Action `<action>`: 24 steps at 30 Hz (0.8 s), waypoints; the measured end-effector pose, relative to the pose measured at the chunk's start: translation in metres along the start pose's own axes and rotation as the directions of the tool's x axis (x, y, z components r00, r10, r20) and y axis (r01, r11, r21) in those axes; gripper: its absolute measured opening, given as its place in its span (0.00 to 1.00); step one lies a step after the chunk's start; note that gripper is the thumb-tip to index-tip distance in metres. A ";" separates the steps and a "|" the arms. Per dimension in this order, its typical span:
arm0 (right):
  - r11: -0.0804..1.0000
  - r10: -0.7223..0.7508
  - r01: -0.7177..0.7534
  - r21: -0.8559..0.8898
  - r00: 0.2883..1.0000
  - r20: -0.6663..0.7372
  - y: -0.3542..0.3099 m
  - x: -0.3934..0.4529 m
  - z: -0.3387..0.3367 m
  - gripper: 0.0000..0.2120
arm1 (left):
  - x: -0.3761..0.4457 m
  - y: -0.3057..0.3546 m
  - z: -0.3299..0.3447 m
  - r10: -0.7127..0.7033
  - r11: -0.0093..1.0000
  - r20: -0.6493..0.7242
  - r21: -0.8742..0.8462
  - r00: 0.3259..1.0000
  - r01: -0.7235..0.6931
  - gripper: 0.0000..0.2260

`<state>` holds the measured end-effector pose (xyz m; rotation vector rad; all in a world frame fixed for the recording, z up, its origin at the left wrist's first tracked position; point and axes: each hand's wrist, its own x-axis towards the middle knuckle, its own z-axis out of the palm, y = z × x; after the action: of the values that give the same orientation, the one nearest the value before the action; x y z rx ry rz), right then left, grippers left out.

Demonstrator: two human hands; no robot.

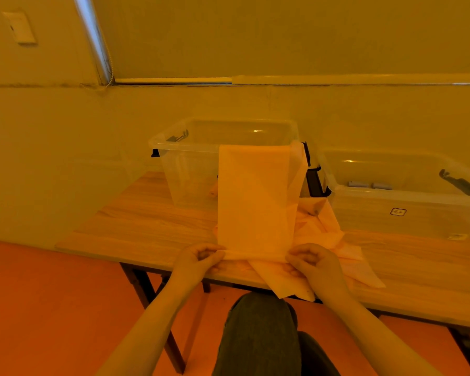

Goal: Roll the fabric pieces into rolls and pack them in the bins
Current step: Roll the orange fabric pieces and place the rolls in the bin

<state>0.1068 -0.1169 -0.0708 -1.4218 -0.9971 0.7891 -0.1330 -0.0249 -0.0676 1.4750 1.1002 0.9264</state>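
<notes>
Fabric strip (255, 202) hangs over the front rim of the left bin (185, 147) down to the table (152, 226) – both hands, left (198, 257) and right (311, 260), pinch its near end. Right bin (407, 210) holds two small grey rolls (369, 185).

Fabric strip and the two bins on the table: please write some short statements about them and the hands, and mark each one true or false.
1. The far end of the fabric strip hangs over the rim of the left bin. True.
2. Both hands pinch the near end of the strip. True: the left hand and the right hand hold its two corners.
3. The strip is already rolled into a tight roll. False: it lies stretched flat; rolling has at most just begun at the near edge.
4. The right bin holds small rolls. True.
5. The loose fabric pile lies on the floor. False: it lies on the table.
</notes>
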 end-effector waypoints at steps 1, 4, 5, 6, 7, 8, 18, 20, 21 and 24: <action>1.000 -0.005 0.005 -0.007 1.000 0.002 0.000 0.000 0.000 0.04 | 0.000 0.000 0.000 0.011 1.000 0.004 0.012 1.000 -0.011 0.04; 0.999 -0.029 0.030 -0.034 0.999 0.023 0.002 0.001 0.001 0.04 | 0.000 -0.001 -0.002 0.061 0.996 0.026 0.066 0.998 -0.063 0.04; 0.998 -0.033 0.035 -0.044 0.999 0.032 0.003 0.001 0.001 0.03 | 0.001 -0.001 -0.003 0.071 0.995 0.035 0.069 0.997 -0.073 0.03; 0.998 -0.036 0.038 -0.053 0.999 0.041 0.003 0.001 0.001 0.03 | 0.001 -0.002 -0.004 0.074 0.995 0.043 0.071 0.996 -0.077 0.03; 0.997 -0.036 0.039 -0.060 0.998 0.046 0.003 0.001 0.001 0.04 | 0.001 -0.003 -0.004 0.074 0.995 0.050 0.070 0.996 -0.077 0.02; 0.997 -0.033 0.037 -0.067 0.998 0.050 0.003 0.001 0.001 0.04 | 0.001 -0.003 -0.004 0.071 0.995 0.053 0.069 0.996 -0.075 0.03; 0.992 -0.031 0.036 -0.123 0.998 0.047 -0.004 0.000 0.000 0.04 | -0.001 -0.001 -0.006 0.027 0.993 0.063 0.110 0.998 -0.034 0.10; 0.991 -0.047 0.054 -0.118 0.997 0.059 -0.009 0.002 0.001 0.03 | 0.000 0.001 -0.006 0.027 0.994 0.048 0.106 0.998 -0.032 0.08; 0.988 -0.055 0.064 -0.140 0.996 0.067 -0.011 0.004 0.001 0.03 | 0.001 0.002 -0.005 0.024 0.994 0.043 0.102 0.999 -0.028 0.06; 0.976 -0.090 0.102 -0.192 0.993 0.073 -0.021 0.013 0.000 0.04 | 0.003 0.007 -0.005 0.013 0.998 0.048 0.068 0.999 -0.017 0.04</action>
<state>0.1091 -0.1062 -0.0491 -1.5107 -1.2108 0.6831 -0.1357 -0.0206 -0.0597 1.5556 1.0973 0.8674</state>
